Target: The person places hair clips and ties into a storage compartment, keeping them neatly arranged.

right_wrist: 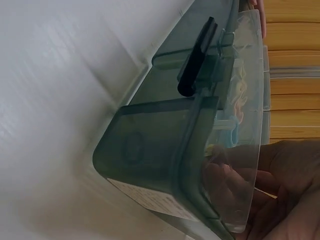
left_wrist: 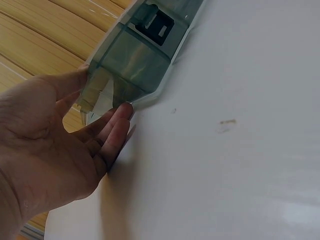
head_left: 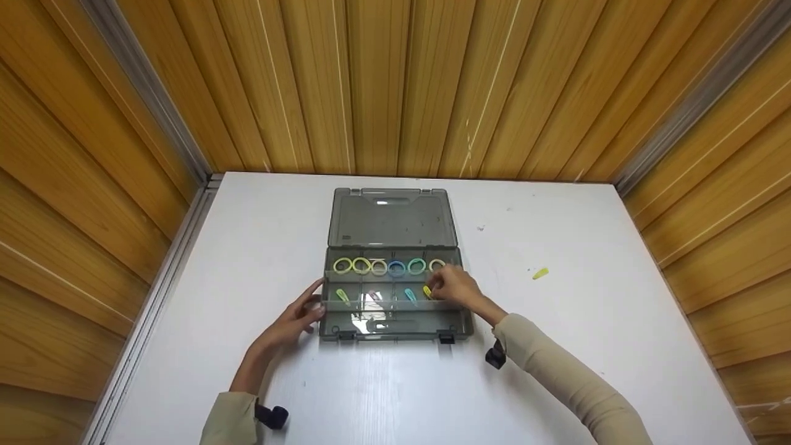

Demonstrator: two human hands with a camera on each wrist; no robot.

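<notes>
A grey translucent compartment box [head_left: 395,324] lies with its lid [head_left: 392,219] folded back. Several ring-shaped hair ties [head_left: 396,268] in yellow, white, blue and green line its back row. Snap hair clips lie in the row before them: yellow-green [head_left: 343,296], pinkish [head_left: 374,296] and teal [head_left: 410,295]. At that row's right end, my right hand [head_left: 456,286] pinches a yellow hair clip [head_left: 427,292]; its fingers are partly hidden behind a clear divider [right_wrist: 247,200] in the right wrist view. My left hand [head_left: 290,322] touches the box's left side with relaxed fingers [left_wrist: 116,135].
Another yellow hair clip [head_left: 541,272] lies on the white table [head_left: 556,346], to the right of the box. Black latches [head_left: 446,337] project from the box's front edge. Wood-patterned walls [head_left: 395,86] border the table at the back and sides.
</notes>
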